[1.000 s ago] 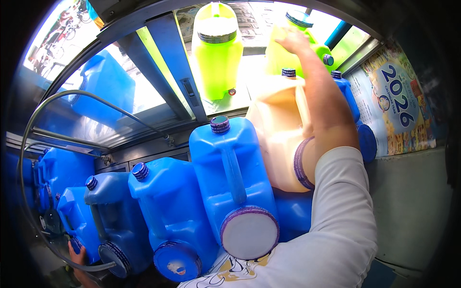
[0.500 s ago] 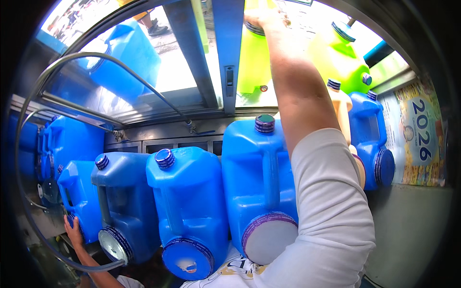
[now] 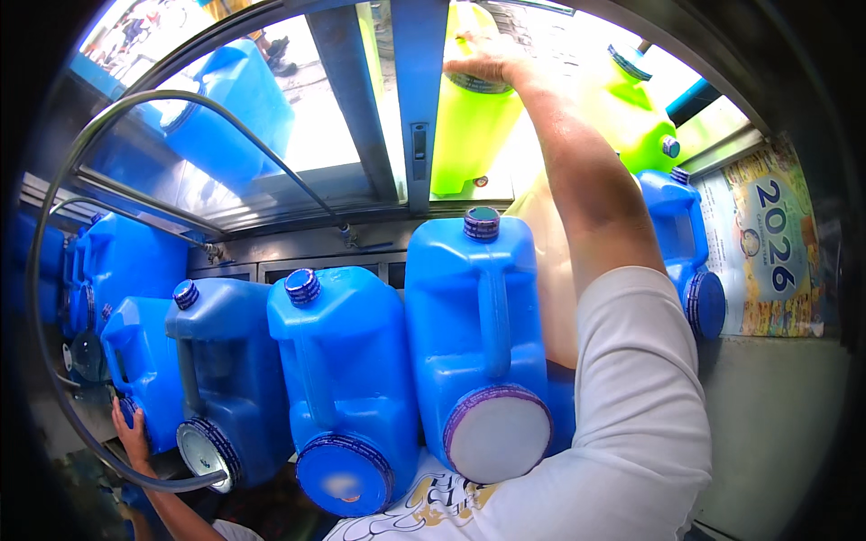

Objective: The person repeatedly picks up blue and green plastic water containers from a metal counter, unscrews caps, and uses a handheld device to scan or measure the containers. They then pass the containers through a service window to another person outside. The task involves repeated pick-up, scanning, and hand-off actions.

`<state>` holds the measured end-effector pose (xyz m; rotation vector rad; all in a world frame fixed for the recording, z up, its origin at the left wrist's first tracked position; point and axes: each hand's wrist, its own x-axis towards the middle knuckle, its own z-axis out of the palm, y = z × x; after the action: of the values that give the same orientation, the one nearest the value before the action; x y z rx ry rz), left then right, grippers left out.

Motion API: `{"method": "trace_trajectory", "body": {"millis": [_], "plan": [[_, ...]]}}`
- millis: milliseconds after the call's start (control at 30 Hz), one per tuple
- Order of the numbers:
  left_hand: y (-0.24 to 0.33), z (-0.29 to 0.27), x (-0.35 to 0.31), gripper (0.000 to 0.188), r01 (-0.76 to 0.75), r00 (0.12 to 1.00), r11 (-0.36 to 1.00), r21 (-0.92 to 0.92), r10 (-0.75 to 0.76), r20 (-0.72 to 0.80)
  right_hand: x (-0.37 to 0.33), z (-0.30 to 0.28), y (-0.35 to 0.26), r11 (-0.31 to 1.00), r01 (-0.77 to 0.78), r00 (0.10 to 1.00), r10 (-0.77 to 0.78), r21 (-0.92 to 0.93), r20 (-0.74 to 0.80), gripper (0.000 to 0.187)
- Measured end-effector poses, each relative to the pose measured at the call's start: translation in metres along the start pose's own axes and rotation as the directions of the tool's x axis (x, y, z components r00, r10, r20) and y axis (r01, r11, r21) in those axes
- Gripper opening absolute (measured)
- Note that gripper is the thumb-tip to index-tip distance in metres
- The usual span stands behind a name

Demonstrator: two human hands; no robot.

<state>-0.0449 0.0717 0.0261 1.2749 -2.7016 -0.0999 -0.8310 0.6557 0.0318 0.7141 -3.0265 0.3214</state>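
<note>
My right arm reaches out through the window opening to a yellow-green jug (image 3: 474, 135). There my right hand (image 3: 480, 61) is closed around the jug's dark-banded wide cap; some fingers reach its far side and are hard to see in the glare. At the lower left, my left hand (image 3: 131, 431) wraps its fingers round the dark cap low on a small blue jug (image 3: 149, 352). Between my arms stand several upright blue jugs, among them a large one (image 3: 474, 279) with a white lid and a darker one (image 3: 230, 361). A cream jug (image 3: 552, 270) is partly behind my right forearm.
A bent metal pipe (image 3: 54, 180) arches over the left side, its end at a jug's wide lid. Taps (image 3: 347, 236) line the window ledge. Another yellow-green jug (image 3: 645, 126) and a blue one (image 3: 230, 117) stand outside. A calendar (image 3: 771, 239) hangs at the right.
My right hand has come slightly down and left over the yellow-green jug's cap, and my forearm has swung right, uncovering more of the cream jug. My left hand stays on its cap.
</note>
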Motion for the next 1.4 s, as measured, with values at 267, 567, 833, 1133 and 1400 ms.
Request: {"method": "trace_trajectory", "body": {"millis": [267, 567, 833, 1133, 1400], "plan": [[-0.007, -0.001, 0.001, 0.074, -0.084, 0.996, 0.996, 0.032, 0.083, 0.024, -0.01, 0.008, 0.009, 0.999, 0.035, 0.999, -0.036, -0.034, -0.02, 0.108], [-0.015, -0.001, -0.002, 0.076, -0.098, 0.995, 0.995, 0.034, 0.097, 0.029, -0.019, 0.016, -0.004, 1.0, -0.003, 1.0, 0.003, -0.024, -0.015, 0.09], [-0.018, 0.007, -0.002, 0.079, -0.145, 0.989, 0.987, -0.066, 0.145, -0.006, -0.005, 0.012, -0.013, 0.994, -0.096, 0.99, 0.101, 0.056, -0.096, 0.075], [0.008, -0.008, -0.012, 0.083, -0.079, 0.997, 0.995, -0.057, 0.08, 0.017, 0.029, -0.019, -0.054, 0.93, -0.308, 0.933, 0.337, 0.199, -0.13, 0.058], [0.014, -0.011, -0.014, 0.082, -0.152, 0.988, 0.987, -0.054, 0.153, 0.018, 0.039, 0.0, -0.033, 0.994, -0.063, 0.997, 0.068, 0.09, -0.045, 0.065]]}}
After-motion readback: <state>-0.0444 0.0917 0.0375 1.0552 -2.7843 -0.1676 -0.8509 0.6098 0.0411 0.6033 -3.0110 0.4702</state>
